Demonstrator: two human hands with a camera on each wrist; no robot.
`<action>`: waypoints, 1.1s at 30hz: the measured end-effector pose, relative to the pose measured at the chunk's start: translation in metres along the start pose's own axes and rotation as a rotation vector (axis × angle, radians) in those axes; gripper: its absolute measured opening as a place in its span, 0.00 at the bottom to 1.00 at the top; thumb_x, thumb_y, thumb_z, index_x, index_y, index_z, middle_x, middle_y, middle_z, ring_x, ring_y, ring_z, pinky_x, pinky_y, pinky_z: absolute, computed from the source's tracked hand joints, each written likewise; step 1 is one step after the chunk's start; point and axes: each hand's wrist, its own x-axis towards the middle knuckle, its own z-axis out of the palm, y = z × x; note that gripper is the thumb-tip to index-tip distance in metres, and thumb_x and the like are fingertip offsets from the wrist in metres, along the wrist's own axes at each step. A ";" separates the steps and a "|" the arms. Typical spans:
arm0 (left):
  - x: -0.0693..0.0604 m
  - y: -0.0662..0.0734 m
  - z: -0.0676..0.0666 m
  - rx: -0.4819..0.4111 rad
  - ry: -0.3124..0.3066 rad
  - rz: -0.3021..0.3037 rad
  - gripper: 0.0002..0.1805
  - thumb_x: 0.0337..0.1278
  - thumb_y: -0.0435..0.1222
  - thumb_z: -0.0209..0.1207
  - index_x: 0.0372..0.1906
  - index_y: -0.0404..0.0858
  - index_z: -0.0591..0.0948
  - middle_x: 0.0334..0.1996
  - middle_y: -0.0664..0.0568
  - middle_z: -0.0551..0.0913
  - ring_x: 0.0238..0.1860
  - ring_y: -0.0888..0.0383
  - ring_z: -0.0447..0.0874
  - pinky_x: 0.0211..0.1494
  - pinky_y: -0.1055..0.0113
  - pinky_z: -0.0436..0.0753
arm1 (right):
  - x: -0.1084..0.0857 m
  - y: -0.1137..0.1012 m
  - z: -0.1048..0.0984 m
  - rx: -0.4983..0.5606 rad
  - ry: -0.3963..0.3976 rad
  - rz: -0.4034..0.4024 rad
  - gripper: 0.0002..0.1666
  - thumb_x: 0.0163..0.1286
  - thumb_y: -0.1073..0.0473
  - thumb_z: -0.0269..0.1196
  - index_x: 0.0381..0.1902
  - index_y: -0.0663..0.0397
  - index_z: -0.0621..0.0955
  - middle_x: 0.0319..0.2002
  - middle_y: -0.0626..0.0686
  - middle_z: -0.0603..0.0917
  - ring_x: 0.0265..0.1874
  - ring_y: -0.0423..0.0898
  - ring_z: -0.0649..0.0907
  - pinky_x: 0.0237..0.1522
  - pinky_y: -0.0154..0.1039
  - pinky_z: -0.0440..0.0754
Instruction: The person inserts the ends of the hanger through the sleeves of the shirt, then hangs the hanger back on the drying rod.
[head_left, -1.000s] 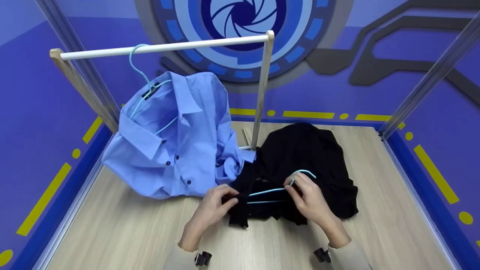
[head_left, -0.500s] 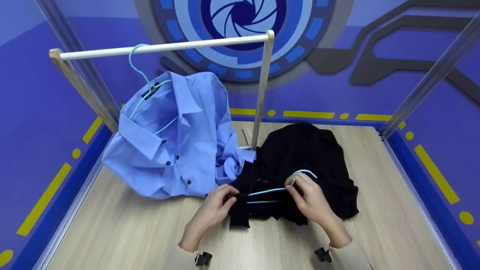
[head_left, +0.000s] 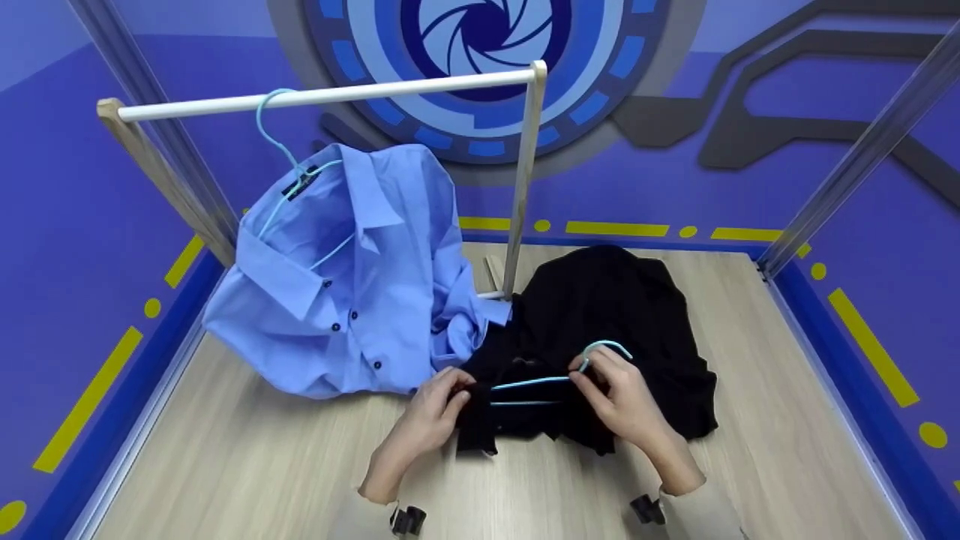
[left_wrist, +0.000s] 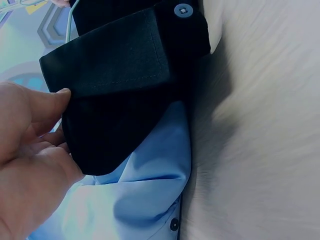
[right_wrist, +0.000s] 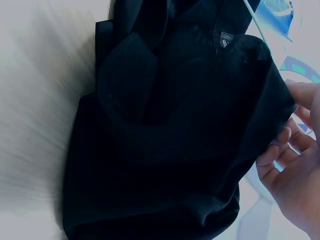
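A black shirt (head_left: 615, 300) lies on the table, with a light blue wire hanger (head_left: 529, 384) partly inside its neck. My left hand (head_left: 427, 412) pinches the shirt's collar edge between thumb and fingers; the folded collar (left_wrist: 110, 55) and a button show in the left wrist view. At the base of the hanger's hook, my right hand (head_left: 619, 397) grips the wire. The right wrist view has that hand's fingers (right_wrist: 285, 150) against the black cloth, near a small label (right_wrist: 225, 39). The hanger's ends are hidden under the cloth.
A blue shirt (head_left: 397, 300) hangs on another light blue hanger (head_left: 277, 135) from the rack's white rail (head_left: 390, 90). Its lower right part meets the black shirt. Printed panels (head_left: 862, 187) enclose the wooden table (head_left: 247, 465) at the back and sides.
My left hand, with the collar edge and the visible hanger wires, has shifted very slightly to the left. My right hand keeps its hold on the hanger.
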 end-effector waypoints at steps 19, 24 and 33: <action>0.000 -0.003 0.001 -0.014 0.072 -0.034 0.09 0.67 0.22 0.58 0.47 0.34 0.81 0.44 0.50 0.83 0.48 0.52 0.82 0.55 0.55 0.79 | -0.002 0.005 -0.004 0.017 0.011 0.016 0.03 0.70 0.66 0.68 0.39 0.55 0.83 0.35 0.44 0.79 0.26 0.38 0.73 0.28 0.28 0.70; -0.001 -0.003 0.001 -0.019 0.074 -0.036 0.09 0.67 0.22 0.58 0.47 0.35 0.81 0.44 0.50 0.83 0.48 0.52 0.82 0.54 0.55 0.79 | -0.002 0.004 -0.004 0.015 -0.001 0.019 0.07 0.68 0.70 0.68 0.40 0.54 0.83 0.35 0.43 0.78 0.26 0.38 0.73 0.29 0.28 0.70; -0.001 -0.003 -0.001 -0.040 0.056 -0.038 0.08 0.66 0.23 0.59 0.46 0.35 0.82 0.43 0.52 0.83 0.46 0.53 0.82 0.52 0.56 0.79 | -0.002 0.004 -0.005 -0.003 -0.016 0.040 0.01 0.73 0.64 0.66 0.40 0.55 0.83 0.35 0.44 0.79 0.27 0.38 0.73 0.30 0.29 0.71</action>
